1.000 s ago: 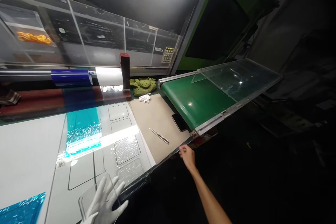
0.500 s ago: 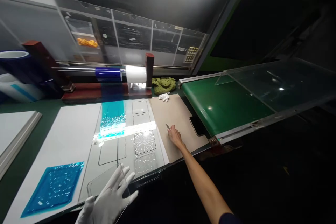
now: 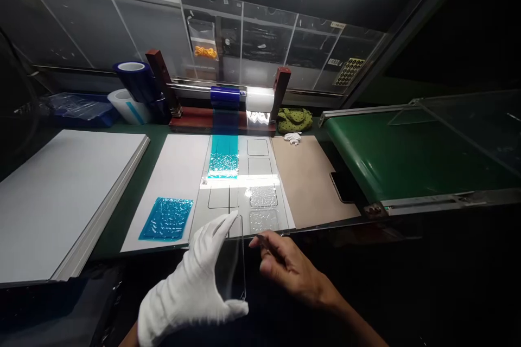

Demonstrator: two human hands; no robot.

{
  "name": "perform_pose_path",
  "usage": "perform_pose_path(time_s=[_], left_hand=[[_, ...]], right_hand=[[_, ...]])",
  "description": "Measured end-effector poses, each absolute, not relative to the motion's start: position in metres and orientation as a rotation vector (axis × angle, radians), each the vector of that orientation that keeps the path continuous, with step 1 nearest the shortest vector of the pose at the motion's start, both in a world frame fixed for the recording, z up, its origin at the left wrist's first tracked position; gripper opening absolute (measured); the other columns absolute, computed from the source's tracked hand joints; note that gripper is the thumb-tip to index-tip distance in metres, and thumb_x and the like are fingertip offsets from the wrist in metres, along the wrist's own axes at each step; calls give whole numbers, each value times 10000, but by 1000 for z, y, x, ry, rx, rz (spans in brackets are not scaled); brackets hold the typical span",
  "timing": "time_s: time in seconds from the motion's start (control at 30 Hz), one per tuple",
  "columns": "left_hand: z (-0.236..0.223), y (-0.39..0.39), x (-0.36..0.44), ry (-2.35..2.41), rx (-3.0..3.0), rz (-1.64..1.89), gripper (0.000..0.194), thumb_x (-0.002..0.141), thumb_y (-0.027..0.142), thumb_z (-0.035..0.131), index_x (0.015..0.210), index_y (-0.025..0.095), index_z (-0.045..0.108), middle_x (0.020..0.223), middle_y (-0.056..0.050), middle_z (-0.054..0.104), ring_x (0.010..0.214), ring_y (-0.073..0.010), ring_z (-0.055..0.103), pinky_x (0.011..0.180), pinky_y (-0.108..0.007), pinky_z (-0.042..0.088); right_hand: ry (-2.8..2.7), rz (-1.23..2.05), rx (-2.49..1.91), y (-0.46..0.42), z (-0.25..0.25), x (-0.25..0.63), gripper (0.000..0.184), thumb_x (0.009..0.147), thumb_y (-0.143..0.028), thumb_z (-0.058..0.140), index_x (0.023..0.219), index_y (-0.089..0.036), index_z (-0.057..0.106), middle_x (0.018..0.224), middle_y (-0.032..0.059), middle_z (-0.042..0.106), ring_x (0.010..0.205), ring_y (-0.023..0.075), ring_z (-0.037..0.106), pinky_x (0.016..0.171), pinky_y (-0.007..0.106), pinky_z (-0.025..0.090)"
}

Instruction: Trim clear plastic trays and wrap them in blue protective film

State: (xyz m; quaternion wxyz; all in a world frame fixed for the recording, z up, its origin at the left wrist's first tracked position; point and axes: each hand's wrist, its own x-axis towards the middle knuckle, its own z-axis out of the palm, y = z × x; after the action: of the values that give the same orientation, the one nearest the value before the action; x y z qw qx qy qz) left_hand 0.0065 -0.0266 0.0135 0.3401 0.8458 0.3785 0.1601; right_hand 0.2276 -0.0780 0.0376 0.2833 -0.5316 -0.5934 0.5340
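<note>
My left hand (image 3: 195, 274), in a white glove, grips a clear glass panel (image 3: 232, 265) by its opposite edges, thumb below and fingertips above. The panel is held tilted in front of the bench's front edge. Bare and curled, my right hand (image 3: 293, 268) pinches a small knife blade (image 3: 262, 238), mostly hidden by the fingers. It is just right of the panel, with a narrow gap between them. Beyond lies a glass work plate (image 3: 222, 219) with outlined rectangles and a strip of blue film (image 3: 223, 157). A blue-filmed panel (image 3: 166, 219) rests on white paper to the left.
White sheets (image 3: 81, 190) are stacked at left. Behind, a wooden stand (image 3: 187, 119) carries a blue film roll (image 3: 225, 96) and a clear roll (image 3: 260, 100). A brown board (image 3: 305, 184), a phone (image 3: 344, 187) and a green conveyor belt (image 3: 378, 157) are at right.
My right hand has come back from the brown board to beside the glass panel, bringing the blade. My left hand has turned the panel more upright. The view has swung left.
</note>
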Motion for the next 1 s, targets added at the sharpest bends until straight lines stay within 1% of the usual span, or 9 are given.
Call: perform_pose_path(time_s=[0.07, 0.1, 0.13, 0.17, 0.37, 0.53, 0.67, 0.83, 1.0], left_hand=[[18, -30, 2, 949, 2222, 422, 1222, 519, 552, 745, 1464, 264, 27, 1468, -131, 242, 1318, -408, 266, 1055, -567, 304], [20, -31, 0, 926, 2230, 430, 1226, 517, 561, 744, 1464, 263, 25, 1464, -132, 252, 1313, -409, 278, 1053, -562, 312], [23, -33, -2, 903, 2236, 439, 1230, 516, 569, 742, 1465, 264, 21, 1460, -133, 260, 1309, -411, 287, 1050, -559, 319], [26, -34, -3, 884, 2243, 446, 1230, 519, 574, 739, 1465, 267, 14, 1459, -133, 266, 1306, -415, 293, 1044, -560, 328], [34, -39, -11, 835, 2267, 429, 1208, 543, 588, 719, 1467, 268, 9, 1454, -144, 265, 1305, -425, 293, 1020, -564, 356], [36, -39, -13, 795, 2237, 445, 1187, 516, 595, 736, 1465, 268, 102, 1425, -129, 315, 1275, -411, 339, 1010, -530, 380], [41, -37, -10, 754, 2268, 411, 1186, 534, 628, 713, 1466, 262, 78, 1410, -137, 314, 1261, -388, 361, 1010, -506, 389], [48, -32, -5, 713, 2296, 369, 1180, 559, 633, 695, 1465, 271, 33, 1386, -143, 317, 1237, -384, 381, 995, -519, 396], [53, -30, 0, 719, 2293, 380, 1163, 544, 642, 701, 1463, 285, 83, 1375, -138, 337, 1234, -385, 386, 992, -518, 398]], right_hand=[[-1695, 1398, -1445, -83, 41, 214, 530, 557, -546, 779, 870, -198, 530, 719, -46, 438, 619, 89, 376, 530, 207, 331], [-1723, 1382, -1449, -84, 41, 209, 601, 442, -543, 830, 814, -196, 511, 716, -49, 437, 618, 88, 369, 514, 204, 326], [-1739, 1363, -1447, -85, 41, 204, 651, 364, -543, 850, 782, -195, 493, 715, -49, 438, 620, 88, 366, 508, 202, 327], [-1748, 1348, -1438, -85, 40, 199, 680, 329, -551, 852, 777, -194, 485, 717, -47, 440, 625, 89, 366, 508, 202, 333], [-1799, 1307, -1366, -89, 40, 186, 713, 360, -602, 815, 862, -193, 517, 708, -50, 423, 622, 86, 350, 499, 192, 327], [-1800, 1281, -1394, -93, 36, 184, 688, 360, -614, 807, 812, -186, 515, 683, -49, 395, 630, 93, 346, 492, 189, 322], [-1783, 1283, -1417, -97, 32, 185, 669, 374, -634, 792, 771, -184, 498, 678, -43, 382, 643, 101, 347, 490, 192, 323], [-1773, 1279, -1399, -98, 30, 187, 639, 395, -644, 781, 708, -192, 457, 662, -48, 364, 615, 90, 322, 468, 195, 287], [-1776, 1241, -1381, -98, 34, 188, 627, 430, -623, 790, 659, -202, 385, 641, -64, 342, 572, 71, 284, 449, 201, 230]])
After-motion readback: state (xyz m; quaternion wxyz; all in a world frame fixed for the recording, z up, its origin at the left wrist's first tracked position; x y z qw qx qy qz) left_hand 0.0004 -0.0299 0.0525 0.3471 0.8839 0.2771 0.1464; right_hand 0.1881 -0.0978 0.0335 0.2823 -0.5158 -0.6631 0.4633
